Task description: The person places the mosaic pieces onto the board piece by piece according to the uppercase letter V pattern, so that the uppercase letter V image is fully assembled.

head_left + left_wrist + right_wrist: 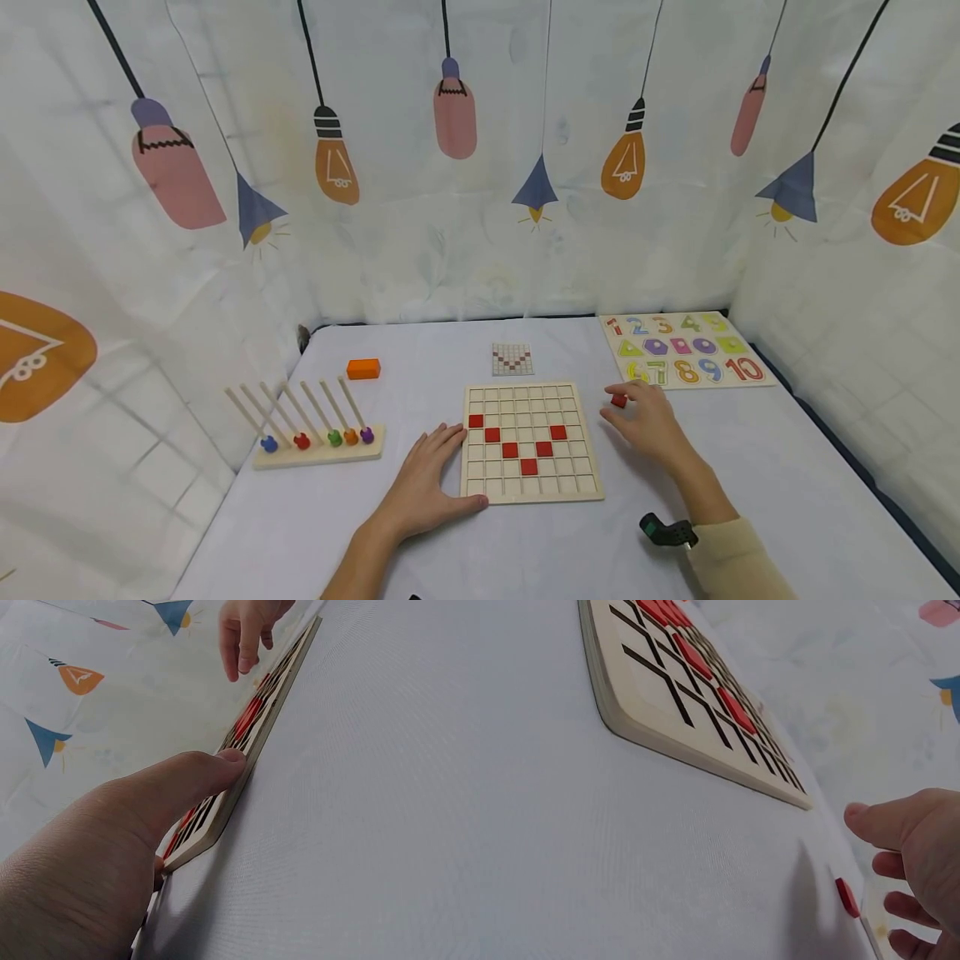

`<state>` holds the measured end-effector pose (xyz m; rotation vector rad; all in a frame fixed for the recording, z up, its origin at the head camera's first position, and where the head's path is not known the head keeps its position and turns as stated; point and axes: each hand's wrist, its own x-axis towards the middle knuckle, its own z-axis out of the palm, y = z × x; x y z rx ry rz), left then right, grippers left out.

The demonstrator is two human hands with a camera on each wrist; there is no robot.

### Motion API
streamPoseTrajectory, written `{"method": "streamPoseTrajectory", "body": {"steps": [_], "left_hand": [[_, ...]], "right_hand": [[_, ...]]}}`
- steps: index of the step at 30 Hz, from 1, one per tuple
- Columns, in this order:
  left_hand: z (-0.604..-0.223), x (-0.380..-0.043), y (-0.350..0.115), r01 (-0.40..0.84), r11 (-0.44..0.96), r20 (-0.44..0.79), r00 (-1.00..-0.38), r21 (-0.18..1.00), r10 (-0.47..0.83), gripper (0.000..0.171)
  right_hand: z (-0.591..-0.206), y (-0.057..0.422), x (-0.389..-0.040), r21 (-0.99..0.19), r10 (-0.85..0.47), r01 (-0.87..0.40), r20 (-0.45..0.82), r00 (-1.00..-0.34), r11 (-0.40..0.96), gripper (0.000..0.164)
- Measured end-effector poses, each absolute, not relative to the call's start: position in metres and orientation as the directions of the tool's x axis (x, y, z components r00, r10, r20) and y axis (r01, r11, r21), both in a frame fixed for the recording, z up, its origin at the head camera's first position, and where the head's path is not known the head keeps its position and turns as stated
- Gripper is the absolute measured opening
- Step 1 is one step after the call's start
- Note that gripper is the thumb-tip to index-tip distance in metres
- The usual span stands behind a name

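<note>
A square wooden grid board (532,492) lies on the table, with several red tiles set in its squares in a V shape. My left hand (429,475) rests at the board's near left corner, fairly straight fingers along the left side and thumb on the front edge. In the left wrist view that thumb (202,771) lies on the board's rim. My right hand (647,421) is to the right of the board, thumb and fingers apart around a loose red tile (618,401). The right wrist view shows this red tile (847,898) on the tabletop, below the spread fingers.
Behind the board lies a small pattern card (512,359) with a red V. A number and shape puzzle board (693,387) is at the back right. On the left are a pegged stand (322,458) with coloured pieces and an orange block (363,368).
</note>
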<state>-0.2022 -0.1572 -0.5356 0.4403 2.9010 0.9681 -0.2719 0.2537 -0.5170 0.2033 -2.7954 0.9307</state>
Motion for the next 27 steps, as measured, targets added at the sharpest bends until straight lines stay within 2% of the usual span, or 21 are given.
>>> {"method": "streamPoseTrajectory", "body": {"steps": [18,27], "left_hand": [[-0.537,-0.203,-0.158,0.257,0.769,0.043,-0.957,0.585,0.287,0.116],[-0.538,-0.204,-0.158,0.254,0.776,0.043,-0.958,0.577,0.282,0.116]], "right_hand": [[-0.524,0.273,-0.284,-0.603,-0.012,-0.115,0.172,-0.985,0.789,0.042],[-0.53,0.277,-0.288,-0.577,0.007,-0.096,0.175,-0.985,0.811,0.038]]}}
